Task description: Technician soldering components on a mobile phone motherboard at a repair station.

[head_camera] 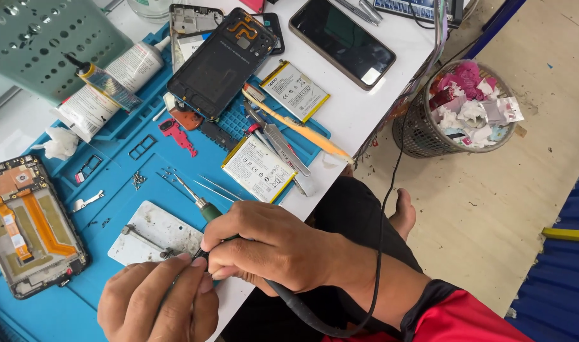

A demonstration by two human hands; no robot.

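Near the desk's (365, 107) front edge, over a blue mat (121, 183), both hands work close together. Right hand (270, 244) curled tight around a soldering iron (204, 206); green grip shows above the knuckles, thin metal tip points up-left over the mat, black cord (302, 310) trails back under the wrist. Left hand (159, 301) half closed, thumb and forefinger pinched together right at the iron's lower end, touching the right hand's fingertips; whatever sits in the pinch is too small to tell. Just above the left hand lies a scuffed white metal plate (153, 231) with a clamp bar.

Two batteries on the mat: one (259, 169) just beyond the iron tip, another (295, 90) farther up. An open phone frame (26, 225) with orange flex lies at far left. A dark back cover (223, 60) rests near the top, a glue tube (109, 85) to its left. Tweezers (276, 139) and an orange-handled brush (302, 130) lie between the batteries. A wire bin (460, 111) of paper scraps stands on the floor, right of the desk.
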